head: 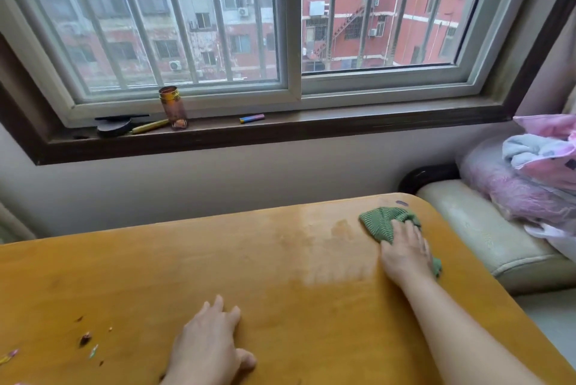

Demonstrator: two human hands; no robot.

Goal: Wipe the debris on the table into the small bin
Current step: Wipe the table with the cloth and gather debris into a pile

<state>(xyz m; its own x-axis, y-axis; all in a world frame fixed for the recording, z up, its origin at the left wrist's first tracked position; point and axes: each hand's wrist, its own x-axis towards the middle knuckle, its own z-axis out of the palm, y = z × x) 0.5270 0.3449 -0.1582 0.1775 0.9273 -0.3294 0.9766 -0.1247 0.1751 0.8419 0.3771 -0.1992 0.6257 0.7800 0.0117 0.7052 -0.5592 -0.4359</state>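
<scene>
A single wide-angle head view looks forward and down across the yellow worktop [218, 260] from its near edge, facing the barred window [290, 26] and its sill [311, 122]. The forearms enter close at the bottom; straight lines bow outward.

sill: amber jar [173, 107] | crayon [252, 118] | sofa: pink bedding [536, 172]

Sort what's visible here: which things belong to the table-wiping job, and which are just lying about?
Job: green cloth under the right hand; left hand flat on the table; debris at near left. No bin in view.

Lying about: amber jar, black round case, gold pen and coloured stick on the windowsill; bedding on the sofa.
</scene>
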